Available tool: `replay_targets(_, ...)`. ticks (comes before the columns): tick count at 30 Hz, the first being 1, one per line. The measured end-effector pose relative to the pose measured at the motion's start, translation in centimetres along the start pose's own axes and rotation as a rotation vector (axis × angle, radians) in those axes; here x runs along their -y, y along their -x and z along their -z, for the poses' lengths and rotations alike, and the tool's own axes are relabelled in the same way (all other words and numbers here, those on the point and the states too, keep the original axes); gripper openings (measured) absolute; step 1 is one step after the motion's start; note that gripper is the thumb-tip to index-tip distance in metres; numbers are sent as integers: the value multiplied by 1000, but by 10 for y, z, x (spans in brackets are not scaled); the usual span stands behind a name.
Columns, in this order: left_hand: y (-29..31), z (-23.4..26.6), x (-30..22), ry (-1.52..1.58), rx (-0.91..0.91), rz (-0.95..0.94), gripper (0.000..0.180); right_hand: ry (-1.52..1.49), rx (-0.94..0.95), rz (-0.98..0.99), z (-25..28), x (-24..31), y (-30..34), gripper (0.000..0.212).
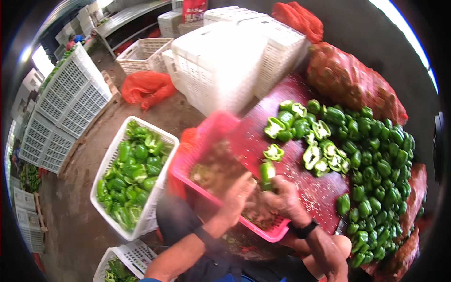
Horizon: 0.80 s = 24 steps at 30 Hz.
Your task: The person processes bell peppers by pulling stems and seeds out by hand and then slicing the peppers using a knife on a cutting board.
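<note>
My right hand (283,197), with a dark band at the wrist, is closed round a cut green bell pepper (267,172) above the edge of the red board. Close beside it, my left hand (240,190) is over the pink basket (229,205); its fingers are smeared by motion, so I cannot make out what they hold. Pepper scraps lie in the basket, blurred. On the red board (300,185), a halved pepper (273,152) lies just beyond the held one. More cut peppers (326,157) rest farther right, among scattered seeds.
Whole green peppers (376,181) are heaped at the right. A full red mesh sack (354,80) lies behind them. On the floor at left stands a white crate (97,207) filled with peppers. White crates (221,61) stand at the back, with a red mesh bag (146,88) beside them.
</note>
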<state>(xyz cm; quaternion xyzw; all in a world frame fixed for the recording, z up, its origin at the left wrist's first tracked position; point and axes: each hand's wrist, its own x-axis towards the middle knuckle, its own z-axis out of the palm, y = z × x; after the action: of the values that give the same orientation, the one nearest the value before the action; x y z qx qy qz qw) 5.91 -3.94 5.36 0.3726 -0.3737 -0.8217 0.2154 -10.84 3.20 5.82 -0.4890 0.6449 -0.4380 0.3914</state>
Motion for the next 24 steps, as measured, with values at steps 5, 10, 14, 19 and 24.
replay_targets(5,-25,8,50,246,106,-224,46,451,-4,320,-31,18,33,18)
replay_targets(10,-14,2,42,409,247,-73,40,336,1,419,-12,19,43,23)
replay_targets(14,-3,-31,33,333,117,75,32,631,-177,308,12,32,48,31)
replay_targets(19,-26,-15,51,-60,148,5,37,639,-134,238,11,12,43,27)
replay_targets(24,-34,-15,56,39,215,103,32,709,-270,314,9,-7,40,24)
